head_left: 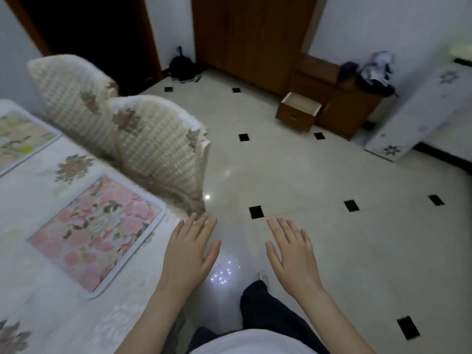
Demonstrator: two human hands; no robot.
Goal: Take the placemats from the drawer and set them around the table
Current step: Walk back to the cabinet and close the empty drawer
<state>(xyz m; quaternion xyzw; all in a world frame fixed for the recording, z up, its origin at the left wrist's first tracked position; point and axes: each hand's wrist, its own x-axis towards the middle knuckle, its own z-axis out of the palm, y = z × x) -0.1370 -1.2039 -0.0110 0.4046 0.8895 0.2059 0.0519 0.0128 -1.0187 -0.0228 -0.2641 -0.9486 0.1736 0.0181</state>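
A pink flowered placemat [97, 232] with a white border lies flat on the table [38, 310], which has a white embroidered cloth. A second placemat [20, 137], green and peach, lies farther along the table at the left edge. My left hand [190, 254] hovers palm down at the table's right edge, fingers apart, holding nothing. My right hand [290, 252] is stretched out over the floor, open and holding nothing. Across the room the wooden drawer [300, 109] stands pulled open; its visible inside looks bare.
Two chairs [155, 146] with cream padded covers stand tucked against the table's right side. The wooden cabinet [342, 98] with clothes on top sits by the far wall, beside a white panel [419, 116]. Tiled floor [319, 180] spreads between table and cabinet. My leg is below.
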